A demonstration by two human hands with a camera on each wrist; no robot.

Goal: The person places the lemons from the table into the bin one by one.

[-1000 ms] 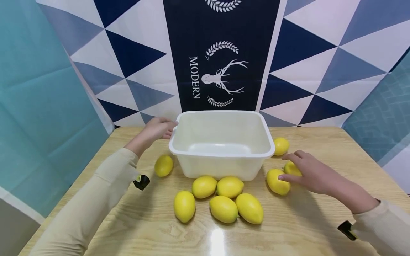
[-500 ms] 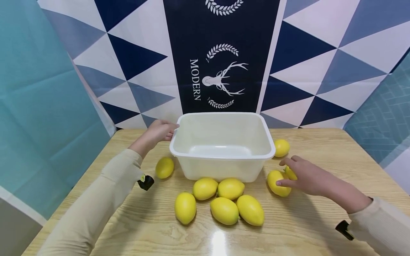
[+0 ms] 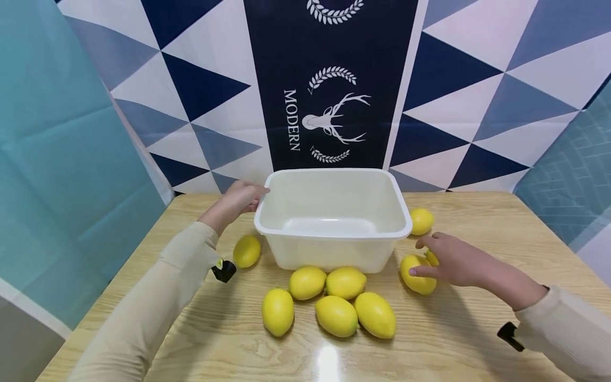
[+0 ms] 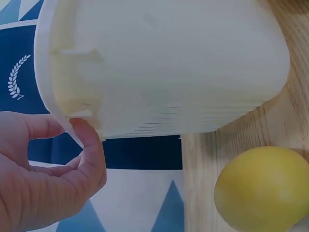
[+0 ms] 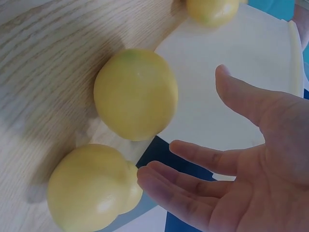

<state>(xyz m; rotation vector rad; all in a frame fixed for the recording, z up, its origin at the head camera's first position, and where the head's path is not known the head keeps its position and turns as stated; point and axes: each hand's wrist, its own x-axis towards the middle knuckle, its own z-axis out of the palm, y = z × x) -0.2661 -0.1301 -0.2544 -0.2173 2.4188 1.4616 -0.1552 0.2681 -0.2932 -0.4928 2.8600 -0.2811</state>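
Note:
My left hand [image 3: 241,197] grips the left rim of an empty white plastic tub [image 3: 329,252]. In the left wrist view, thumb and curled index finger pinch the tub's lip [image 4: 43,72]. My right hand [image 3: 458,260] hovers over the lemons at the tub's right, fingers spread and relaxed, holding nothing. Below its thumb lies a yellow lemon [image 3: 416,285]; another lemon [image 3: 431,258] is mostly covered by the hand. The right wrist view shows a gap between the fingers [image 5: 203,157] and the nearest lemon [image 5: 135,94].
Several lemons [image 3: 336,317] lie in a cluster before the tub. One lemon [image 3: 246,251] is left of it, another lemon [image 3: 422,221] behind on the right. A patterned cloth [image 3: 329,69] hangs along the back edge of the wooden table [image 3: 229,345].
My left thumb has come over the tub's rim and the hand has closed on it. My right hand has shifted slightly left, covering more of the lemon beneath. The lemons stay put.

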